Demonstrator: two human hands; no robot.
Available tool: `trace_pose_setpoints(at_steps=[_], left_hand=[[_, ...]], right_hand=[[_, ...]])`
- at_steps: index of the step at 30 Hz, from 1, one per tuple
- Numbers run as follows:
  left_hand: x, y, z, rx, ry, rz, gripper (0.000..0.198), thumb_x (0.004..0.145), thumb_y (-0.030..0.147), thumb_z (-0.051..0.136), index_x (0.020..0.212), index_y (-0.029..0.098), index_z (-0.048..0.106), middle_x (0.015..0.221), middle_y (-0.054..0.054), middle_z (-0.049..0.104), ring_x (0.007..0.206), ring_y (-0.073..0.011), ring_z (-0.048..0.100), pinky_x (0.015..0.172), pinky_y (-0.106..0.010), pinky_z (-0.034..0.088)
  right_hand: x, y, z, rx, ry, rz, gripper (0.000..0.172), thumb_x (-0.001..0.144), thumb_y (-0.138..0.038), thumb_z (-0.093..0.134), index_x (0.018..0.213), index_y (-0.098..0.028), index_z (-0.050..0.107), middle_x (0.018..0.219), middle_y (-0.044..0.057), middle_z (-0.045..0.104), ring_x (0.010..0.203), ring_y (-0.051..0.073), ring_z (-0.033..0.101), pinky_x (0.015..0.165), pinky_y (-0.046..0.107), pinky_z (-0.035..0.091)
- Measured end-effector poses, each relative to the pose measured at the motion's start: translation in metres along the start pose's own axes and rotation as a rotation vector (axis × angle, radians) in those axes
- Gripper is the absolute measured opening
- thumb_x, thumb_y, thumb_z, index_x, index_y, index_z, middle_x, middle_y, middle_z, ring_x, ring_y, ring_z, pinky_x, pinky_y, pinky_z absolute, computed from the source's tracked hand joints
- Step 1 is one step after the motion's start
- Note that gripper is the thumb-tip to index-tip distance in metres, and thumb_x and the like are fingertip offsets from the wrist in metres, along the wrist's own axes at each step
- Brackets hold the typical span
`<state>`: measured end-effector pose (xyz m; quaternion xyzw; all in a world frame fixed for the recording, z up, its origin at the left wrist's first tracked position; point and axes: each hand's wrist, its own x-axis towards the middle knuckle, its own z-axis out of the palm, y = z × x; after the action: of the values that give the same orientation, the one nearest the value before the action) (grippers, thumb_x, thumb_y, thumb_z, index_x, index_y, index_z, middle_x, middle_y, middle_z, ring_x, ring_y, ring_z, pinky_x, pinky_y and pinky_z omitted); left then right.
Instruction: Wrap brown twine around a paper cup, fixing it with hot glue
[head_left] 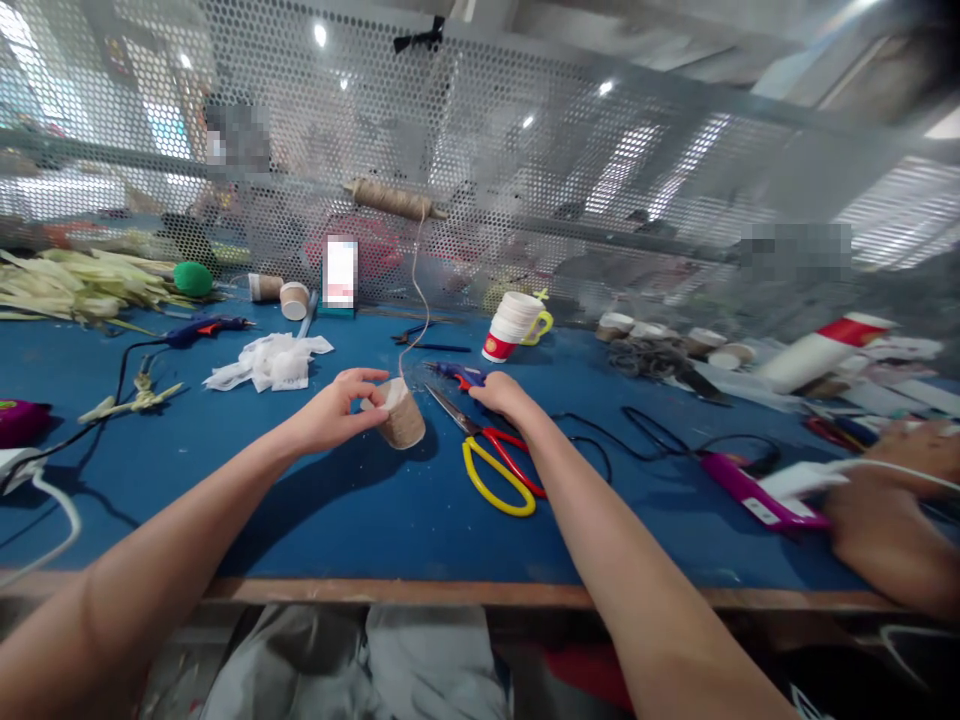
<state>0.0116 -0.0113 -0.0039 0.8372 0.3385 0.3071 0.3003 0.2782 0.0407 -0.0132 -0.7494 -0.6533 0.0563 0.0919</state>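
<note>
My left hand (352, 405) grips a small paper cup (403, 418) wrapped in brown twine, tilted above the blue table. From the cup a loose strand of twine (418, 275) runs up to a spool of twine (391, 199) on the mesh screen. My right hand (501, 393) is closed around a blue hot glue gun (459, 374), its nozzle pointing left toward the cup. Scissors with one red and one yellow handle (499, 475) lie open just below the glue gun, between my forearms.
Stacked white cups (515, 325) stand behind my right hand. Crumpled white material (271, 362) and another glue gun (206, 330) lie left. Corn husks (75, 280) fill the back left. A purple power strip (757, 495) and another person's hand (892, 510) are at right.
</note>
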Motion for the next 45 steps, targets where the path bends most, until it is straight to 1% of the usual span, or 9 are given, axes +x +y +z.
trace_pose_setpoints(at_steps=[6, 12, 14, 16, 21, 25, 31, 37, 45], left_hand=[[0.002, -0.009, 0.004, 0.031, 0.019, -0.017, 0.013, 0.075, 0.027, 0.049, 0.071, 0.015, 0.054, 0.12, -0.012, 0.045, 0.114, -0.022, 0.041, 0.097, -0.039, 0.029], [0.003, -0.009, 0.005, 0.052, 0.064, -0.035, 0.012, 0.075, 0.024, 0.048, 0.07, 0.014, 0.053, 0.118, -0.014, 0.047, 0.111, -0.0225, 0.044, 0.095, -0.039, 0.031], [0.004, -0.01, 0.005, 0.03, 0.076, -0.063, 0.012, 0.074, 0.024, 0.048, 0.07, 0.014, 0.053, 0.118, -0.013, 0.047, 0.109, -0.0226, 0.046, 0.093, -0.039, 0.033], [0.005, -0.011, 0.006, -0.004, 0.099, -0.094, 0.013, 0.074, 0.024, 0.048, 0.069, 0.014, 0.053, 0.118, -0.013, 0.048, 0.106, -0.0222, 0.048, 0.091, -0.038, 0.035], [0.007, -0.013, 0.006, -0.028, 0.149, -0.139, 0.013, 0.074, 0.025, 0.048, 0.069, 0.014, 0.053, 0.115, -0.014, 0.051, 0.1, -0.0211, 0.051, 0.087, -0.035, 0.037], [0.007, -0.013, 0.006, -0.035, 0.146, -0.168, 0.014, 0.074, 0.025, 0.048, 0.068, 0.014, 0.052, 0.114, -0.014, 0.052, 0.1, -0.0211, 0.052, 0.085, -0.034, 0.038], [0.008, -0.015, 0.006, -0.031, 0.149, -0.162, 0.015, 0.074, 0.028, 0.047, 0.067, 0.015, 0.049, 0.111, -0.013, 0.055, 0.1, -0.021, 0.052, 0.086, -0.033, 0.038], [0.008, -0.014, 0.006, -0.042, 0.142, -0.158, 0.015, 0.074, 0.028, 0.045, 0.066, 0.016, 0.048, 0.108, -0.013, 0.058, 0.105, -0.0208, 0.05, 0.089, -0.032, 0.035], [0.008, -0.014, 0.006, -0.113, 0.105, -0.146, 0.016, 0.074, 0.029, 0.045, 0.064, 0.016, 0.045, 0.115, -0.011, 0.056, 0.105, -0.0199, 0.051, 0.088, -0.03, 0.037]], right_hand=[[-0.006, -0.006, -0.008, 0.318, -0.002, 0.142, 0.016, 0.069, -0.018, 0.048, 0.055, -0.013, 0.053, 0.054, 0.009, 0.059, 0.059, 0.018, 0.059, 0.05, 0.024, 0.041], [-0.039, -0.023, -0.041, 0.761, 0.054, 0.045, 0.007, 0.07, -0.012, 0.047, 0.076, -0.016, 0.05, 0.07, 0.001, 0.059, 0.059, 0.007, 0.057, 0.053, 0.017, 0.045], [-0.05, -0.027, -0.051, 1.062, 0.014, -0.003, 0.009, 0.066, -0.017, 0.054, 0.074, -0.016, 0.05, 0.06, -0.002, 0.055, 0.053, 0.008, 0.055, 0.05, 0.02, 0.046], [-0.061, -0.032, -0.055, 1.211, -0.063, -0.044, 0.013, 0.063, -0.023, 0.06, 0.069, -0.015, 0.051, 0.051, -0.004, 0.051, 0.044, 0.008, 0.05, 0.043, 0.02, 0.043], [-0.081, -0.046, -0.037, 1.125, -0.154, -0.195, 0.024, 0.063, -0.029, 0.061, 0.08, -0.013, 0.055, 0.058, 0.001, 0.058, 0.045, 0.008, 0.049, 0.04, 0.02, 0.039], [-0.091, -0.052, -0.025, 0.909, -0.108, -0.226, 0.025, 0.067, -0.035, 0.059, 0.08, -0.013, 0.055, 0.045, -0.003, 0.05, 0.041, 0.009, 0.046, 0.039, 0.021, 0.039], [-0.098, -0.057, -0.03, 0.632, 0.019, -0.207, 0.028, 0.07, -0.04, 0.053, 0.056, -0.016, 0.051, 0.035, -0.004, 0.044, 0.032, 0.009, 0.043, 0.039, 0.022, 0.038], [-0.101, -0.06, -0.03, 0.538, 0.004, -0.22, 0.024, 0.071, -0.038, 0.052, 0.065, -0.015, 0.056, 0.035, -0.003, 0.046, 0.034, 0.011, 0.046, 0.043, 0.024, 0.041], [-0.107, -0.066, -0.034, 0.466, 0.028, -0.266, 0.02, 0.072, -0.032, 0.051, 0.059, -0.016, 0.054, 0.033, -0.003, 0.045, 0.034, 0.011, 0.047, 0.045, 0.024, 0.041]])
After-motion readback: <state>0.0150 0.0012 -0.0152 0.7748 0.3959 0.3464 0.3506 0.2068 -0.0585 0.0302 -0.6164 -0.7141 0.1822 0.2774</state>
